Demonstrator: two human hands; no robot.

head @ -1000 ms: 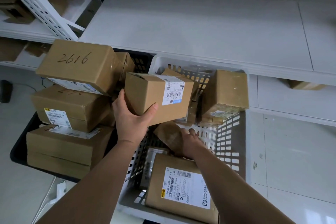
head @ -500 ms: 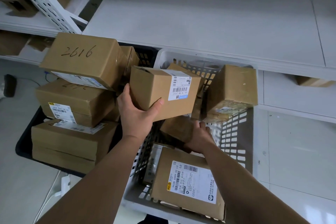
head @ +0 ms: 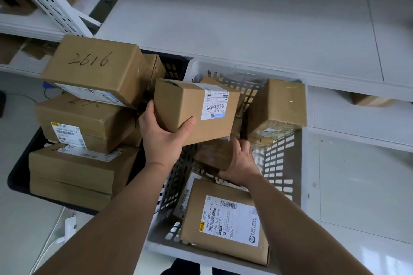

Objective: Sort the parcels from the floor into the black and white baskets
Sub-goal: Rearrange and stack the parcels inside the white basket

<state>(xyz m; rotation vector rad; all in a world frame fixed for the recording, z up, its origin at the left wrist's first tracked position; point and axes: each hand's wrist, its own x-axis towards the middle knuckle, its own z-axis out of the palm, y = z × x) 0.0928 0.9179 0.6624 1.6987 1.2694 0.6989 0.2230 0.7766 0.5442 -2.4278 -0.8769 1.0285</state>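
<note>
My left hand (head: 162, 138) grips a brown cardboard parcel (head: 183, 110) with a white label, holding it above the left rim of the white basket (head: 282, 167). Inside that basket my right hand (head: 240, 166) grips a small dark brown parcel (head: 213, 154) by its near end. A flat parcel (head: 223, 221) with a large label leans at the basket's front. Another box (head: 279, 105) rests against its right wall. The black basket (head: 16, 176) to the left holds stacked boxes, the top one marked 2616 (head: 93, 69).
A wide white shelf board (head: 245, 24) runs just behind and above both baskets. A perforated white shelf upright (head: 44, 0) stands at the back left. A white cable and plug (head: 67, 227) lie on the pale floor below the black basket.
My right hand has pulled the small dark parcel slightly up and towards me inside the white basket. My left hand keeps its parcel in about the same place.
</note>
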